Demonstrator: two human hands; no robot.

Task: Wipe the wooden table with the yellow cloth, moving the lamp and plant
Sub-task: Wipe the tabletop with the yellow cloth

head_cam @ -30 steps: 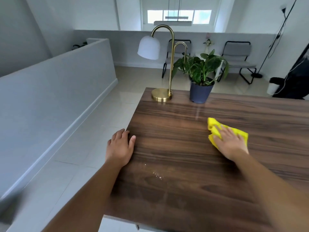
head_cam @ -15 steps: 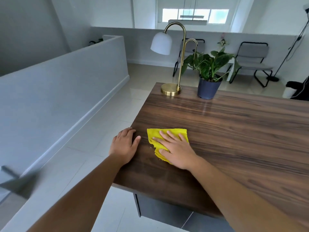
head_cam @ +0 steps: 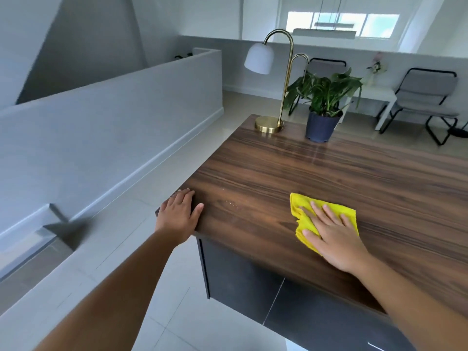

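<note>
My right hand [head_cam: 331,236] lies flat, fingers spread, on the folded yellow cloth [head_cam: 300,211], pressing it onto the dark wooden table [head_cam: 354,178] near the front edge. My left hand [head_cam: 179,214] rests on the table's near left corner, palm down and holding nothing. A brass lamp [head_cam: 268,124] with a white shade stands at the far left corner. Beside it on the right is a green plant in a dark blue pot [head_cam: 320,126]. A few small crumbs [head_cam: 231,202] lie on the wood between my hands.
Dark cabinet fronts [head_cam: 253,282] sit under the table. A grey half-height wall [head_cam: 114,117] runs along the left across a pale tiled floor. Black-framed chairs [head_cam: 425,97] and a white side table stand behind the table at the back.
My right hand swept the cloth from the right to beside my left hand, then back to the right. My left hand stayed on the corner. The view has shifted.
</note>
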